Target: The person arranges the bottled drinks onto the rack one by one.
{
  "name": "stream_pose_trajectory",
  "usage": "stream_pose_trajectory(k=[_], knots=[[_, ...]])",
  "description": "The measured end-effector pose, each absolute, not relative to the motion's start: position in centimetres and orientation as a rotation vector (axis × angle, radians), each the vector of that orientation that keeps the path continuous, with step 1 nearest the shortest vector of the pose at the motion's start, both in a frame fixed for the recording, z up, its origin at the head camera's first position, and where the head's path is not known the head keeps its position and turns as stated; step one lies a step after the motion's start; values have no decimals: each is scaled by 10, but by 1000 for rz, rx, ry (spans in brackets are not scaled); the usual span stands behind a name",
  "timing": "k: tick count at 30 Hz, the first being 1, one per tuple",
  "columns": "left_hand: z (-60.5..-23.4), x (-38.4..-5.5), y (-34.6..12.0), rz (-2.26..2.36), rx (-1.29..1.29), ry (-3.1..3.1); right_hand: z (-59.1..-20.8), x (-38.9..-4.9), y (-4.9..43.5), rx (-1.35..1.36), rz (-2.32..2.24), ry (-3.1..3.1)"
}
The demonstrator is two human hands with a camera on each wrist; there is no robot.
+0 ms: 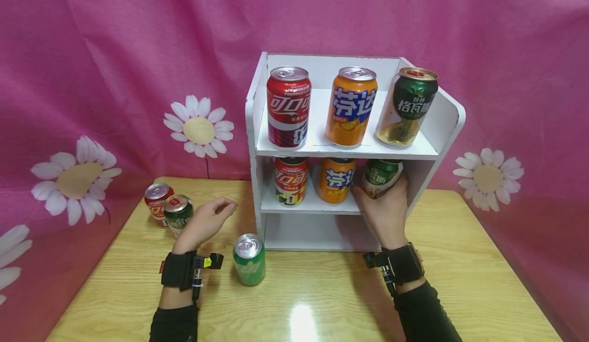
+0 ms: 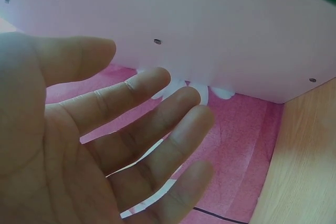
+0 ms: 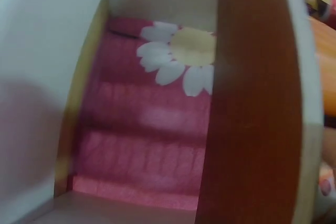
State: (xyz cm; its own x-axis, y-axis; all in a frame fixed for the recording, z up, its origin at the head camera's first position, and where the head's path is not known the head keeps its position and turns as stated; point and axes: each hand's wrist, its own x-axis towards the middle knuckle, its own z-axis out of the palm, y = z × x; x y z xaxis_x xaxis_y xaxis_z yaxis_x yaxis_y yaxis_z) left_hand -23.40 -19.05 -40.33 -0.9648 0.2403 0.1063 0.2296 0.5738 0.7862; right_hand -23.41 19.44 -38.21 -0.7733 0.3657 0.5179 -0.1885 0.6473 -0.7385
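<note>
Nearest the camera, a right black sleeve (image 1: 423, 311) and a left black sleeve (image 1: 174, 324) enter at the lower edge, each below a black wrist strap.

The dark green can (image 1: 381, 172) is in the right-hand compartment of the middle level of a white shelf unit (image 1: 254, 142). The right hand (image 1: 386, 209) grips it around its lower part, thumb to the left; the can's top rises above the grip. Its base is hidden, so contact with the shelf cannot be confirmed. The left hand (image 1: 209, 219) holds nothing, fingers loosely extended, above the table (image 1: 257, 316) and near a light green can (image 1: 250, 260).

Labels: the held can reads "瓦斯" in part. Left of it, an orange can (image 1: 337, 181) shows "芬达" in part and a red can (image 1: 291, 178) shows "可口可". On the top level stand an upper red can (image 1: 289, 107), "可口可"; an upper orange can (image 1: 352, 107), "芬达"; and an upper green can (image 1: 407, 107), "格瓦斯". On the table at left, a small-looking red can (image 1: 157, 199) stands beside a rear green can (image 1: 178, 211), partly covered by the left wrist. The light green can's lettering is illegible.
</note>
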Motion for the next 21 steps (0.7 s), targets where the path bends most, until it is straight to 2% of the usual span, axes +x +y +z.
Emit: stream_pose_trajectory(k=[21], knots=[[-403, -233, -191, 1385, 419, 2775, -377, -228, 206, -72, 1142, -2341]])
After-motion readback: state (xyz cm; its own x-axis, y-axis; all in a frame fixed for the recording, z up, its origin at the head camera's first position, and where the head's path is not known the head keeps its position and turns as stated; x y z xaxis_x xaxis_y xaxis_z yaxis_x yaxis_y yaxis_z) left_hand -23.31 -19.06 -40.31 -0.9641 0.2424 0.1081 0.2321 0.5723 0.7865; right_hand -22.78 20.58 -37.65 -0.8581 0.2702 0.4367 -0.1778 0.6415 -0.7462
